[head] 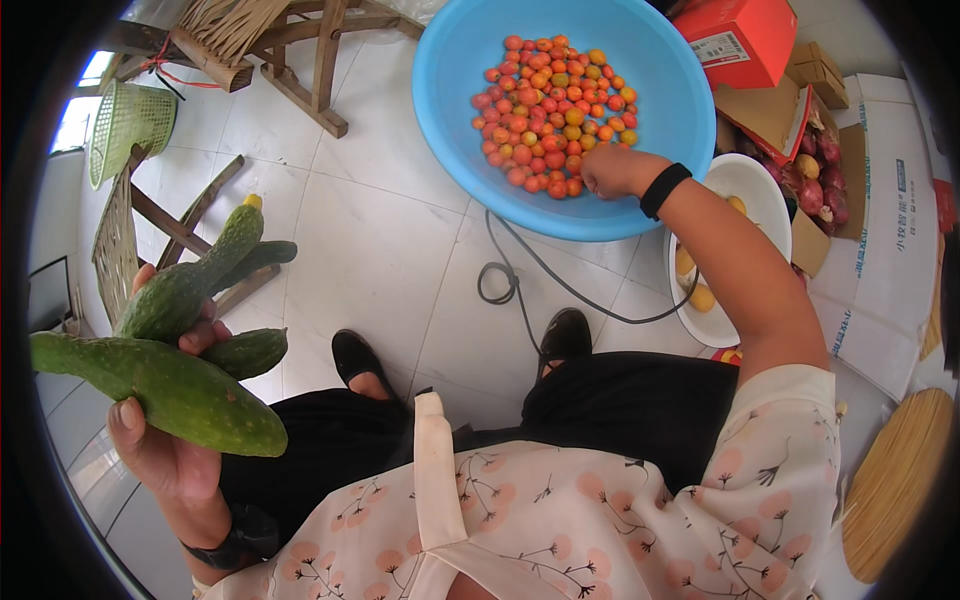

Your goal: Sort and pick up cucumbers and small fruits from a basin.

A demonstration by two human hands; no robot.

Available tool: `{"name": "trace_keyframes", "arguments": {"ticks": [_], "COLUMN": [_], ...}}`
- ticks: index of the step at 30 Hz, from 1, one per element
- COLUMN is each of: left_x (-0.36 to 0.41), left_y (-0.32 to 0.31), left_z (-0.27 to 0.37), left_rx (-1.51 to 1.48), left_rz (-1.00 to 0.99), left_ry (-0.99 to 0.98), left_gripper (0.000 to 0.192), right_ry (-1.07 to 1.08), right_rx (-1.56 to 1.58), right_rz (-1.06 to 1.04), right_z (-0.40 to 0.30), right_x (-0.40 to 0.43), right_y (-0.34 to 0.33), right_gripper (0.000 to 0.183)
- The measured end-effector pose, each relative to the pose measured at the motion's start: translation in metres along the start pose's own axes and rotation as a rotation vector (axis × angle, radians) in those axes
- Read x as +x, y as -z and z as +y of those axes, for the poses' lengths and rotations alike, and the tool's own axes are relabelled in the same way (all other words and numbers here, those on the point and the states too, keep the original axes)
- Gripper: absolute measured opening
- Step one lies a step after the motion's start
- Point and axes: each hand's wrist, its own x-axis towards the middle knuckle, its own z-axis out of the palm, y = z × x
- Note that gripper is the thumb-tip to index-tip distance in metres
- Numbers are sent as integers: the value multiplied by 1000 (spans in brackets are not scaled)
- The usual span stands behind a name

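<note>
Several green cucumbers are gripped in my left hand [176,461]. The nearest, a thick cucumber [180,394], lies across the palm under my thumb. Behind it a curved cucumber with a yellow tip [191,289] points up and away, and smaller ones show between and behind my fingers. My right hand [615,171] reaches into a large blue plastic basin [442,150]. Its fingers are curled at the near right edge of a pile of small red and orange cherry tomatoes [551,112]. Whether they hold a tomato is hidden.
A white bowl [772,180] with yellowish, potato-like produce stands under my right forearm. Beyond it are red onions [814,191] in a cardboard box, a red box [739,37] and flattened cardboard [877,225]. A grey cable [577,285] loops over the tiles. Wooden frames [326,67] and a green basket [135,124] stand left.
</note>
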Motion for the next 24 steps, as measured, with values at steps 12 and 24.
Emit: {"name": "trace_keyframes", "arguments": {"ticks": [12,24], "left_x": [2,3], "left_y": [-5,-28], "left_z": [-1,8], "left_rx": [-25,42], "left_rz": [-9,74], "left_ry": [14,-18], "left_gripper": [108,99], "right_ry": [-12,500], "right_rx": [1210,1569], "right_rz": [-102,67], "right_z": [42,-24], "right_x": [-18,-56], "right_y": [20,109], "right_gripper": [19,39]}}
